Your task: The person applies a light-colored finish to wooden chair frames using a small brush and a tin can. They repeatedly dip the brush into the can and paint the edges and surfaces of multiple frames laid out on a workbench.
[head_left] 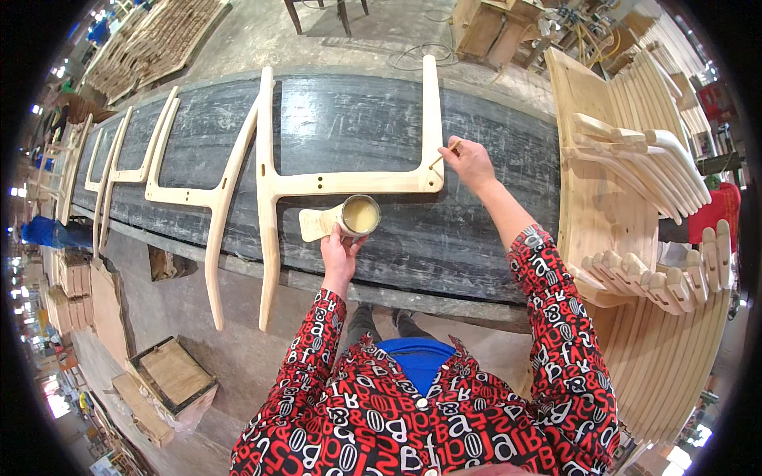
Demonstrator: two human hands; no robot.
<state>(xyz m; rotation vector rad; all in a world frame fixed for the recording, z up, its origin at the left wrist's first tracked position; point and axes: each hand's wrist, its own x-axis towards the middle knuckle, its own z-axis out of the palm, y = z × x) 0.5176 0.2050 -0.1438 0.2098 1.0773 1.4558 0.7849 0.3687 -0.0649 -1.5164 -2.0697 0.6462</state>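
My left hand [339,258] is closed around a small round pot [370,231] with cream-coloured, glue-like liquid in it. A pale flat piece [317,224] juts from the pot's left side; I cannot tell whether it is part of it. Between the fingertips of my right hand [471,164] is a thin stick [436,162], its lower end at the right corner of a pale wooden chair side frame [349,183]. The frame lies on a dark bench, with small holes in its rail and corner. Just in front of the rail, my left hand holds the pot over the bench.
More chair side frames [190,195] line the dark bench [341,103] to the left. Curved wooden parts [675,170] and boards [587,111] are stacked at the right. A wooden box [171,373] stands on the floor at lower left, and stacked wood [147,47] lies at far left.
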